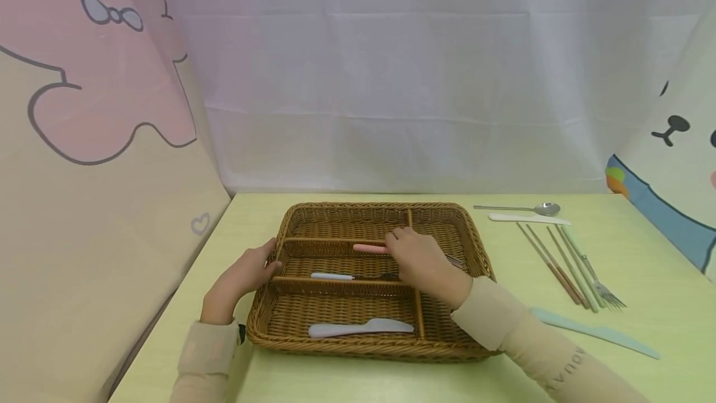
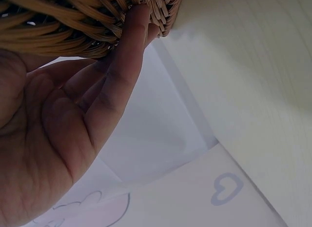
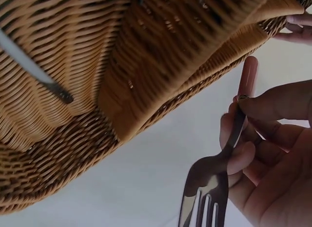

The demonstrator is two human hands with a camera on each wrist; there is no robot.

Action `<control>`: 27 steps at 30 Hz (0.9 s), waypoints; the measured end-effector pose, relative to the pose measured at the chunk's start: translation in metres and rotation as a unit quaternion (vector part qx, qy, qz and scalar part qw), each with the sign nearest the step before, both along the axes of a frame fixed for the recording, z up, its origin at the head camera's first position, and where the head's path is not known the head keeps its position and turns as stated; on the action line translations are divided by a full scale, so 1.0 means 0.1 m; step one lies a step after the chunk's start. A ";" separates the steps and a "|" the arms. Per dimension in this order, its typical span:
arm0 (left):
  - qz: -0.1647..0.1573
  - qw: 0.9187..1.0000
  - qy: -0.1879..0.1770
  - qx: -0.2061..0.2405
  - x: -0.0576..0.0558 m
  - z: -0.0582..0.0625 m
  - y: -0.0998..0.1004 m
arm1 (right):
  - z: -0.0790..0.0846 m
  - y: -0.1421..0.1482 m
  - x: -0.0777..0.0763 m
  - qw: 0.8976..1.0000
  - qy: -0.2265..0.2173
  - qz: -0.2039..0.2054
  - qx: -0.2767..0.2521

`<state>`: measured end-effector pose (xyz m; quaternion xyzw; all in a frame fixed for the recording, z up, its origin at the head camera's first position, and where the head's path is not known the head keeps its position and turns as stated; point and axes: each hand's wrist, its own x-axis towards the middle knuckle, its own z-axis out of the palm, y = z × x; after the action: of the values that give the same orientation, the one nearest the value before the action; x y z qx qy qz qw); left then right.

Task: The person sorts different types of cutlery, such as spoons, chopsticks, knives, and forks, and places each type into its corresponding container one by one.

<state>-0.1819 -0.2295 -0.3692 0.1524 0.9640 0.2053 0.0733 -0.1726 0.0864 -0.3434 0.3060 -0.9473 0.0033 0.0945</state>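
Note:
A brown wicker basket (image 1: pixel 330 348) with several compartments stands on the table. My left hand (image 1: pixel 244 277) holds its left rim, thumb over the edge and fingers (image 2: pixel 119 73) against the woven outside. Over the middle of the basket my right hand (image 1: pixel 423 263) pinches a fork (image 3: pixel 207 175) with a pink handle (image 1: pixel 369 249). In the right wrist view its tines point down and the thumb presses near the joint of metal and handle. A white-handled fork (image 1: pixel 332 277) lies in the middle left compartment, its head partly hidden behind my right hand. The front compartment holds a white knife (image 1: pixel 360 328).
Right of the basket lie a metal spoon (image 1: pixel 545 209), a white knife (image 1: pixel 528 219), several chopsticks (image 1: pixel 559 266), a green-handled fork (image 1: pixel 594 275) and a pale green knife (image 1: pixel 595 332). White cloth (image 1: pixel 380 104) hangs behind the table, with printed cloth at both sides.

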 end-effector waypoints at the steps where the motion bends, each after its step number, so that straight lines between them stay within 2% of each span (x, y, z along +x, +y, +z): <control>1: 0.000 1.000 -0.001 0.000 0.00 0.00 0.00 | -0.01 -0.02 0.00 1.000 -0.004 0.002 0.004; 7: 0.002 1.000 -0.002 0.000 -0.01 -0.02 -0.01 | -0.05 -0.13 -0.01 1.000 -0.006 0.021 0.014; 14: 0.001 1.000 -0.002 -0.001 0.00 -0.01 0.00 | -0.14 -0.19 -0.03 0.998 -0.011 0.059 0.001; 27: 0.010 1.000 -0.012 0.003 0.00 -0.01 0.01 | -0.20 -0.31 -0.12 0.995 -0.046 0.082 -0.016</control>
<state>-0.1818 -0.2283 -0.3697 0.1407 0.9639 0.2105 0.0819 -0.1851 0.0554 -0.3631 0.3809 -0.9221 0.0401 0.0556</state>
